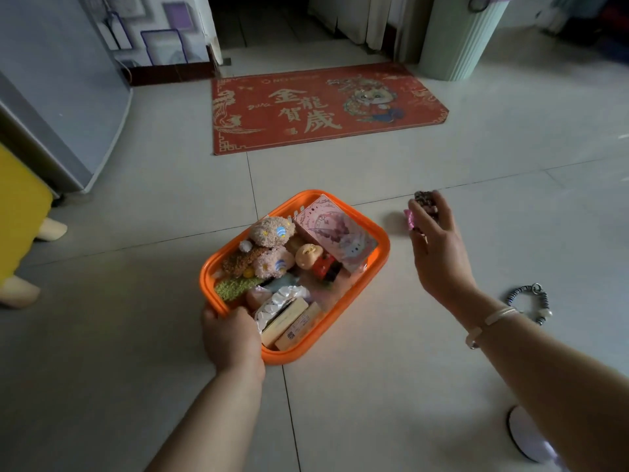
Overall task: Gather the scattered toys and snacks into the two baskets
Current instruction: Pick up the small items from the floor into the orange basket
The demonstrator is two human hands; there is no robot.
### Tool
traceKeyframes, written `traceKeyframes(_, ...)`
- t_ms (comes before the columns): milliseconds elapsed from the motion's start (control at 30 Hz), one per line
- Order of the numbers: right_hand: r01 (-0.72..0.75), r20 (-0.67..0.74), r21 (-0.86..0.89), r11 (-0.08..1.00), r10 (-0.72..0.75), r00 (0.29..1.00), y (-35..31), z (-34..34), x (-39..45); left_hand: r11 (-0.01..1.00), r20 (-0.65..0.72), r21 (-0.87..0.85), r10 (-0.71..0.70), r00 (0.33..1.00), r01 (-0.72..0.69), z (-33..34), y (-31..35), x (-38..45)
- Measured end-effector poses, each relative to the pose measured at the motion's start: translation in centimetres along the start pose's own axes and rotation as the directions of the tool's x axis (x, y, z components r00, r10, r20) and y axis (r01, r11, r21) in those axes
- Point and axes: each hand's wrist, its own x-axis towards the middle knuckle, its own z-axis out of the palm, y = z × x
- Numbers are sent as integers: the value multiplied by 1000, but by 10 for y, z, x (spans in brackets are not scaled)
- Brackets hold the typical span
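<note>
An orange basket [378, 264] sits on the tiled floor, filled with plush toys [270, 248], a pink box [335, 235], a small red toy [325, 265] and cream snack boxes [292, 323]. My left hand [231, 338] grips the basket's near left corner. My right hand [437, 243] is raised to the right of the basket, fingers closed on a small dark speckled item with a pink wrapper [422, 207]. A beaded bracelet [529, 303] lies on the floor to the right, beside my right wrist.
A red doormat [316, 107] lies ahead before a doorway. A pale green bin [456, 39] stands at the back right. A grey cabinet [58, 107] and a yellow stool [17, 216] are on the left. A white round object [527, 437] is at the bottom right.
</note>
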Motion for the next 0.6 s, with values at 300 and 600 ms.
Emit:
traceKeyframes(300,458,257,136,879,-478,840,-109,15,-38,997,52,-70,-10,999,14,-1,-1,-5)
traceKeyframes(600,660,432,-21,751,-588,684,-94,43,-48,993,50,-120,-12,999,18,4,-5,-4)
